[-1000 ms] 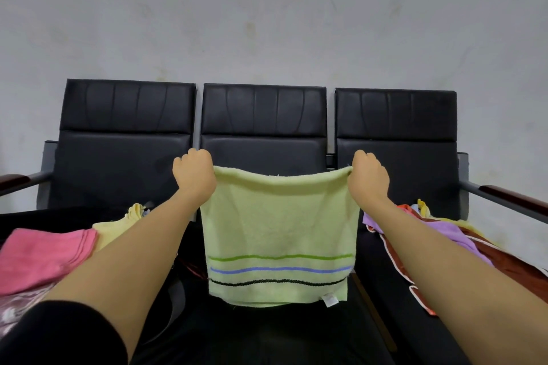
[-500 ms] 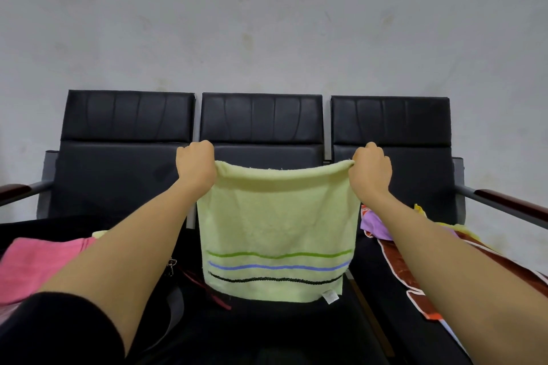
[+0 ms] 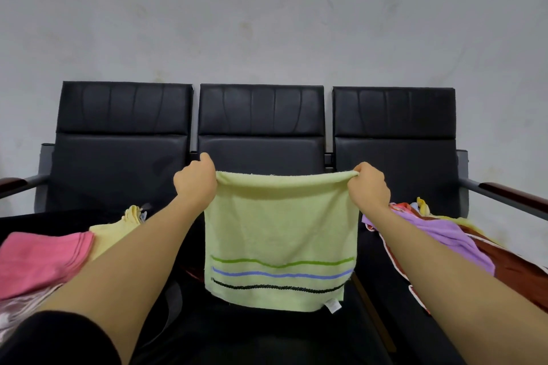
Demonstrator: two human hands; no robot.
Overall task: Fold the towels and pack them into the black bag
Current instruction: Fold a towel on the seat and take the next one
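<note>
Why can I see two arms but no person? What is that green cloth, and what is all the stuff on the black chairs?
The camera sits on the person's head and looks forward and down, so you see only their own arms reaching out. The left hand and the right hand each pinch a top corner of a light green towel, which hangs down flat with green, blue and black stripes near its bottom edge. Behind it stands a row of three black chairs against a grey wall. On the left lie a pink towel and a pale yellow towel. On the right lies a heap of cloths, with a purple cloth on top.
</note>
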